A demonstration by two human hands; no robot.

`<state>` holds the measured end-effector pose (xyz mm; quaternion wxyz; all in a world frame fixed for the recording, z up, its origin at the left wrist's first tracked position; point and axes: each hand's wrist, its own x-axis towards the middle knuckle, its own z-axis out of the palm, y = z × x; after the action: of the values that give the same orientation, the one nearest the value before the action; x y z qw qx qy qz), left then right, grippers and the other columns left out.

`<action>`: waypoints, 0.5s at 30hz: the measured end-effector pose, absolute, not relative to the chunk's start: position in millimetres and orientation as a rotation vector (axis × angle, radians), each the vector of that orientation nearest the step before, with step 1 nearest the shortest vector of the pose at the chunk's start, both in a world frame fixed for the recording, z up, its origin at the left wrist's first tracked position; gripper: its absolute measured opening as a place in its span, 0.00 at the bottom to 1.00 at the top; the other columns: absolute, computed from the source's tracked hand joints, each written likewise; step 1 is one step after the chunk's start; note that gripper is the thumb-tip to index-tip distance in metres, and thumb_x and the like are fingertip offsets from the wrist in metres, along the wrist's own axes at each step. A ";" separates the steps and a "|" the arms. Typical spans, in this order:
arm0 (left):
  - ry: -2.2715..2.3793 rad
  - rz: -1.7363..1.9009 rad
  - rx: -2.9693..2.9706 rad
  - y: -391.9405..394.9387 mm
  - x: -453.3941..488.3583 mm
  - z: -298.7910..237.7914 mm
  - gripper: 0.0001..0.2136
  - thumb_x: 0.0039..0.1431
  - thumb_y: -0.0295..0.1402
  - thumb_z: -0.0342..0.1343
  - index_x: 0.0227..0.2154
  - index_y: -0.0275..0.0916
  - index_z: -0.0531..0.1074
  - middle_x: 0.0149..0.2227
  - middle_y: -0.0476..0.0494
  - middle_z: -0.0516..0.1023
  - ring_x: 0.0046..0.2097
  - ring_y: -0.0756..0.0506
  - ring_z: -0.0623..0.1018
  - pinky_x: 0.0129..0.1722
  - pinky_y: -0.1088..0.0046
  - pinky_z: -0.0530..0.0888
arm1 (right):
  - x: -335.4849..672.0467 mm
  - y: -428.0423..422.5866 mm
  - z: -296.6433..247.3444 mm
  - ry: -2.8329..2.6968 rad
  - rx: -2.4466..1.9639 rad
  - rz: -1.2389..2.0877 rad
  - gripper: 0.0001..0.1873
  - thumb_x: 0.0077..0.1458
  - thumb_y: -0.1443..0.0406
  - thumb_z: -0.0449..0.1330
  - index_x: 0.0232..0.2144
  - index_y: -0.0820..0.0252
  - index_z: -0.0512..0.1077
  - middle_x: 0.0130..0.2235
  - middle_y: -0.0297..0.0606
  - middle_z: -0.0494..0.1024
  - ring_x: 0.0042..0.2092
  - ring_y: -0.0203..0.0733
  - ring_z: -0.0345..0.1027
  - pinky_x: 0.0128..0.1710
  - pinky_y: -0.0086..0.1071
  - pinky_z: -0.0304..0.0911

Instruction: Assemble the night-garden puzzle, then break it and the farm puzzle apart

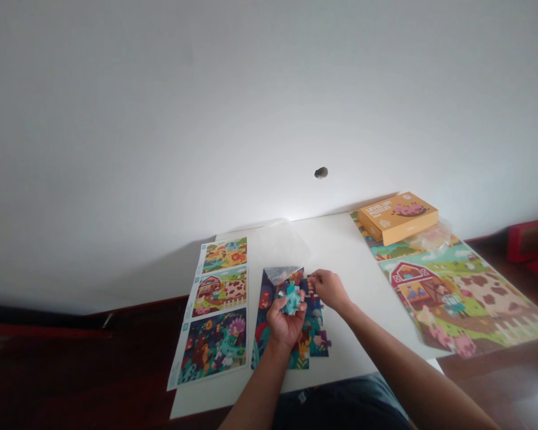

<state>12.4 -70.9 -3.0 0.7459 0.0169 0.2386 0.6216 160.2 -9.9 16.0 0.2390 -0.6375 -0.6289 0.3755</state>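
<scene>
The left hand [287,325], palm up, cradles a small heap of loose puzzle pieces [292,297], mostly turquoise with some pink, its thumb and fingers curled around them. The right hand [330,289] has its fingertips pinched together at the upper right of the partly joined night-forest puzzle [316,321]; whether a piece sits between them is too small to tell.

That puzzle lies near the middle of the near edge of the white surface [356,316], partly hidden beneath the left hand. Its left side runs straight, while its right side is ragged, with knobs exposed. The section appears to be under way rather than finished: the loose pieces are not yet joined, and the open right side seems to leave room for more. How many are left cannot be told.

Along the left edge of the surface lies a picture sheet [200,279] with three scenes, the night forest lowest, toward the near left corner. Toward the far edge rests a clear plastic bag [281,237]. Across the right side, the farmyard puzzle [486,292] looks complete in the part that shows. At the far right corner, an orange puzzle box [399,216] and crumpled clear plastic [433,236] cover part of a jungle scene [390,251], so its completeness cannot be judged.
</scene>
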 end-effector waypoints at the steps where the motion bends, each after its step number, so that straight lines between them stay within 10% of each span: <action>1: 0.513 1.360 0.028 -70.8 12.0 -2.7 0.23 0.45 0.27 0.59 0.49 0.37 0.72 0.37 0.38 0.76 0.39 0.45 0.75 0.28 0.76 0.70 | 159.9 -10.4 15.2 -1.702 -1.727 1.045 0.11 0.54 0.66 0.53 0.30 0.59 0.76 0.29 0.38 0.80 0.32 0.40 0.72 0.32 0.30 0.58; 15: 0.358 1.358 -0.033 -73.6 8.9 5.5 0.29 0.45 0.28 0.58 0.55 0.45 0.67 0.53 0.37 0.71 0.37 0.49 0.72 0.24 0.81 0.69 | 159.9 -9.9 3.9 -1.458 -1.404 1.332 0.17 0.54 0.55 0.54 0.33 0.63 0.73 0.29 0.37 0.78 0.31 0.39 0.70 0.32 0.31 0.64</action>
<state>8.9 -73.6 5.5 0.7632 -0.0151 0.1645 0.6246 159.9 -9.9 3.9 0.3517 -0.5425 -0.5633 0.5145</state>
